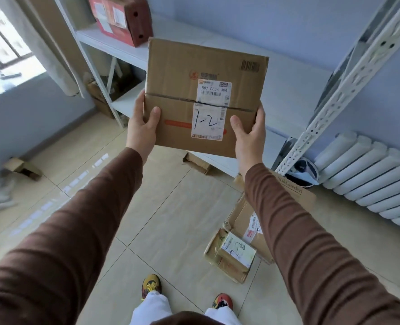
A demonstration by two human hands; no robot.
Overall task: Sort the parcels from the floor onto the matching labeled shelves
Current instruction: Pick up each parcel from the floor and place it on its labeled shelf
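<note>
I hold a flat brown cardboard parcel (182, 90) up in front of me, its white label marked "1-2" by hand. My left hand (142, 127) grips its lower left edge, thumb on the front face. My right hand (248, 134) grips its lower right edge the same way. Behind the parcel stands a white metal shelf rack (121, 52) with several boards. On the floor at my right lie a small taped parcel (231, 254), also marked "1-2", and a larger flat parcel (245, 221) partly hidden by my right sleeve.
A red box (124, 17) stands on an upper shelf at the left. A white radiator (370, 184) runs along the right wall beside a slotted shelf post (342, 90). Cardboard scraps (197, 164) lie by the shelf foot and a folded piece (22, 167) at far left.
</note>
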